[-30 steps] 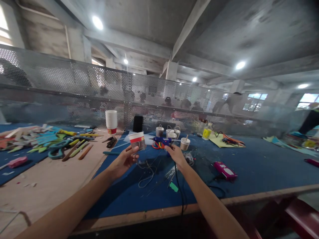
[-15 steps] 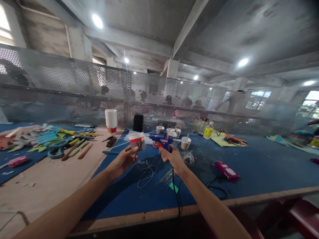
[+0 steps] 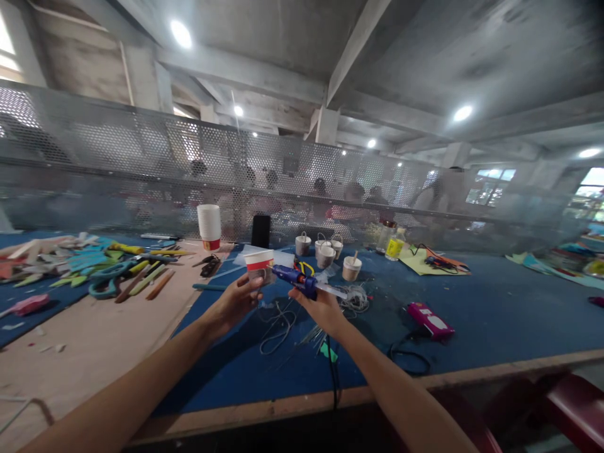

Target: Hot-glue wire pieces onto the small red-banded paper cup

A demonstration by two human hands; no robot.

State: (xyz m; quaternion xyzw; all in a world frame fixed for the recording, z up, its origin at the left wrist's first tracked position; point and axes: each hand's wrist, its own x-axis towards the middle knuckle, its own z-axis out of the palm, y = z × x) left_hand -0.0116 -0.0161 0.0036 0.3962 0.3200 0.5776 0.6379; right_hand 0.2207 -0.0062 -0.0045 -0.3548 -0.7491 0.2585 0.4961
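My left hand (image 3: 234,304) holds a white paper cup (image 3: 259,264) with a red band, raised above the blue table mat (image 3: 495,321). My right hand (image 3: 319,307) grips a blue hot glue gun (image 3: 296,280) by its handle. The gun's nozzle points left at the side of the cup, almost touching it. A clear glue stick juts from the gun's back end to the right. Its black cord (image 3: 333,371) hangs down past my right wrist and over the table's front edge.
Loose wire (image 3: 278,321) lies under my hands. Small handled cups (image 3: 325,251) stand behind, with a stack of paper cups (image 3: 210,226) and a black phone (image 3: 261,231). A pink tool (image 3: 430,319) lies right. Scissors and coloured sticks (image 3: 117,277) lie left. A mesh screen (image 3: 141,170) backs the table.
My right hand lifted the glue gun off the table, pulled it toward me and swung its nozzle left against the cup. My left hand kept the cup nearly still.
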